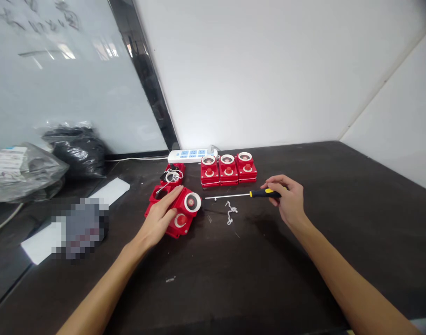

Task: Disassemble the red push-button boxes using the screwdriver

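A red alarm unit (178,228), with a white-rimmed round horn and a red dome light, lies at an angle on the dark table. Over its left side is my left hand (158,218), thumb and fingers holding it against the tabletop. My right hand (286,193) grips a screwdriver (263,193) by its black-and-yellow handle. The long shaft points left, and its tip is beside the horn; contact cannot be made out. Partly under my left hand, another red housing (160,191) shows. White twisted cord pieces (230,213) and a tiny screw-like bit (215,199) lie below the shaft.
Three red alarm units (228,170) stand in a row behind. Another red part with white wires (173,174) sits near a white power strip (190,155). Plastic bags (76,149), white paper (117,190) and a blurred-out item (82,228) occupy the left. A wall bounds the back.
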### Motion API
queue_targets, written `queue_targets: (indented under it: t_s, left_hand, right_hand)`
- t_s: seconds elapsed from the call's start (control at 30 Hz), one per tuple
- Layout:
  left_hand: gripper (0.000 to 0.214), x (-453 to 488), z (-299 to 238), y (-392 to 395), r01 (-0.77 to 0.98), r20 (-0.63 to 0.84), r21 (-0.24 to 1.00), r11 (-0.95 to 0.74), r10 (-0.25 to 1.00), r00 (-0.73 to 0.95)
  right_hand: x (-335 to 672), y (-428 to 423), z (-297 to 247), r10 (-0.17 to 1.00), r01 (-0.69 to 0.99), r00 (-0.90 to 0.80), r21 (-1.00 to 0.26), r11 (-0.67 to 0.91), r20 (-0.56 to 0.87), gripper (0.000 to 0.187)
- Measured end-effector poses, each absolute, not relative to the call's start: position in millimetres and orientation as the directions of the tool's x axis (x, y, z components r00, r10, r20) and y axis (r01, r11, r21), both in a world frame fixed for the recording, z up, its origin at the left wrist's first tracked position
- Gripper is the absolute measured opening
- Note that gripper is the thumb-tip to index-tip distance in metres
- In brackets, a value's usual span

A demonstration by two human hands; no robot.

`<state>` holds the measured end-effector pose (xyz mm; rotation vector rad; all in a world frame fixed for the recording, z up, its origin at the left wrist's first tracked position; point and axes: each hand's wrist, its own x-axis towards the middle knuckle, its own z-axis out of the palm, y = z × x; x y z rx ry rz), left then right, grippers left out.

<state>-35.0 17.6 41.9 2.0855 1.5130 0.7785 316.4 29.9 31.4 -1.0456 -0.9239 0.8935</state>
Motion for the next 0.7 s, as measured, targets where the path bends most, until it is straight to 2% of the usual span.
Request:
queue_targets:
  t_s: [0.37, 0.7]
  left_hand:
    - [0.055, -38.7, 43.8, 19.7, 0.678, 0.205, 0.648, -0.348, 0.936, 0.285]
    - [0.052, -38.7, 44.2, 19.6, 0.679, 0.245, 0.608, -0.411, 0.911, 0.332]
  right_hand:
    - [309.8, 23.9, 36.3, 0.922, -0.054, 0.286, -0.956, 0.289, 0.263, 0.008]
    - [310.4, 23.2, 36.7, 0.912, -0.048, 0.289, -0.947, 0.319, 0.293, 0.006]
